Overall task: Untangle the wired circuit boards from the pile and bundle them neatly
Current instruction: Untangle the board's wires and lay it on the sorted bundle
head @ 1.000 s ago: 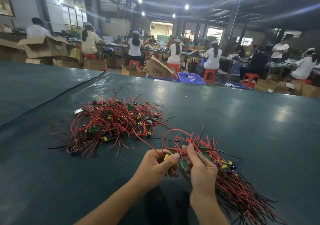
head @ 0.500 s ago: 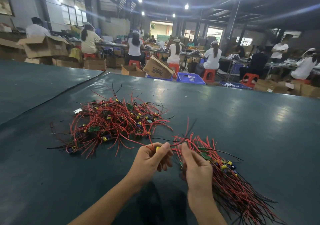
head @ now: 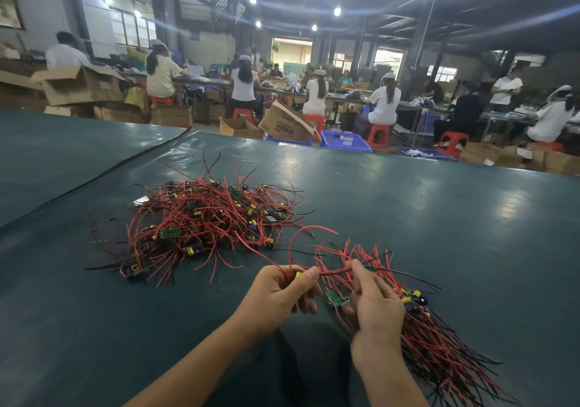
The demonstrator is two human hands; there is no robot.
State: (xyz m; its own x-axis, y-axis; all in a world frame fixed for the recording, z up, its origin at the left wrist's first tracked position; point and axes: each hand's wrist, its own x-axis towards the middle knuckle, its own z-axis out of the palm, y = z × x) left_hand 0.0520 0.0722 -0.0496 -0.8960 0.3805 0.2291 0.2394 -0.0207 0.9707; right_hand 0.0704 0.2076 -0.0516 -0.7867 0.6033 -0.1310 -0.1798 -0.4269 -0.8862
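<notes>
A tangled pile [head: 207,221] of small circuit boards with red and black wires lies on the dark green table, left of centre. To its right sits an aligned bundle [head: 439,344] of the same boards, wires fanning toward the near right. My left hand [head: 279,296] pinches a small board with a yellow part [head: 298,275]; its red wire trails back to the pile. My right hand [head: 373,306] pinches the red and black wires stretched from that board, just above the bundle. A green board [head: 335,298] shows between my hands.
The table [head: 455,218] is covered in dark green sheet, with a seam [head: 103,171] running off to the left. Beyond the far edge stand cardboard boxes [head: 285,124], blue crates [head: 345,141], red stools and several seated workers.
Both hands have moved slightly apart, and the wires between them are now stretched straighter. A red wire loop has risen above the bundle.
</notes>
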